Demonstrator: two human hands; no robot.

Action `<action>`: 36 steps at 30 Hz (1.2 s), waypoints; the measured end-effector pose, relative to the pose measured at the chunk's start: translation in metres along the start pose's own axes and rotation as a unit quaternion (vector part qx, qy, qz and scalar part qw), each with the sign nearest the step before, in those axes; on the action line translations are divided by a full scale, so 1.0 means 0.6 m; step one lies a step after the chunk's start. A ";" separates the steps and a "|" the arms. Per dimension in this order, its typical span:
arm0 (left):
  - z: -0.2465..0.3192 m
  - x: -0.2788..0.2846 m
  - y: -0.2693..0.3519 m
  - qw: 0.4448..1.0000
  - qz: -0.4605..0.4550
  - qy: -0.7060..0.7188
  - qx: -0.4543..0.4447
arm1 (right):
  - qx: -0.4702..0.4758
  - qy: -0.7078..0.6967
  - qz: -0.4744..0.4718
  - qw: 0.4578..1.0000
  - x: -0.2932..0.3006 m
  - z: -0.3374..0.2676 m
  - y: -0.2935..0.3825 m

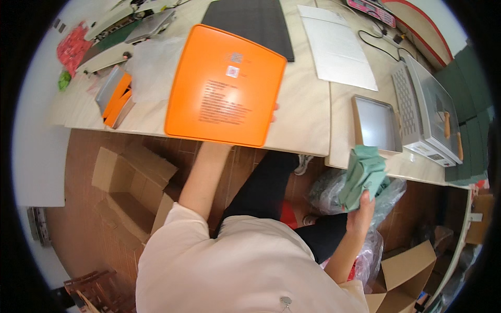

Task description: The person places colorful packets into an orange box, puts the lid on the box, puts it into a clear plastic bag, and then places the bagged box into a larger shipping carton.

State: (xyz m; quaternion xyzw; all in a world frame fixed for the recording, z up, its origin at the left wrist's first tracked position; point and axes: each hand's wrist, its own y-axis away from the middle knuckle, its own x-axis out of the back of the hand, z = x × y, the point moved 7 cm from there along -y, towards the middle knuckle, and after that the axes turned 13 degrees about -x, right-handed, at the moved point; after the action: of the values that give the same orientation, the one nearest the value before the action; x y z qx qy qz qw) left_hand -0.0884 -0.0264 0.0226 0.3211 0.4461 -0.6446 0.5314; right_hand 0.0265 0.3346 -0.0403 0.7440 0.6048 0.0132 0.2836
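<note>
An orange box or tray, its printed flat face towards the camera, is held over the front of the table by my left hand. Most of that hand is hidden behind it; only fingertips show at its right edge. My right hand grips several green packets just off the table's front edge, below a shallow metal tray. Small orange and silver pieces stand on the table to the left.
The table also bears a dark mat, a white sheet, a sealing machine and a grey-white appliance. Open cardboard boxes and plastic bags lie on the floor.
</note>
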 end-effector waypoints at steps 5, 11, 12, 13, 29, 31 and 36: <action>-0.046 -0.050 0.010 0.996 -0.027 0.077 0.024 | 0.012 0.007 0.009 1.000 0.021 -0.002 0.017; -0.078 -0.065 0.006 0.982 -0.061 0.172 0.055 | -0.018 0.016 0.023 0.999 0.042 0.009 0.030; -0.080 -0.066 0.008 0.978 -0.076 0.181 0.073 | -0.030 0.020 0.015 0.999 0.041 0.009 0.033; -0.080 -0.067 0.011 0.973 -0.091 0.190 0.090 | -0.021 0.019 0.017 0.999 0.041 0.009 0.034; -0.061 -0.047 0.026 0.959 -0.111 0.242 0.101 | 0.003 0.029 0.003 1.000 -0.003 0.009 0.032; -0.052 -0.039 0.026 0.963 -0.115 0.225 0.092 | 0.007 0.033 -0.001 0.999 -0.004 0.004 0.031; 0.052 0.034 0.035 0.985 0.014 -0.163 -0.047 | 0.016 0.055 0.006 0.998 -0.006 -0.018 0.019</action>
State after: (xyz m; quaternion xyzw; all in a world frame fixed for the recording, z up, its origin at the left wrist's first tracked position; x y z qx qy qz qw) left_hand -0.0711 -0.0640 0.0120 0.1926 0.3783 -0.6590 0.6209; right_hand 0.0319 0.3342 -0.0253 0.7501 0.6153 0.0456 0.2378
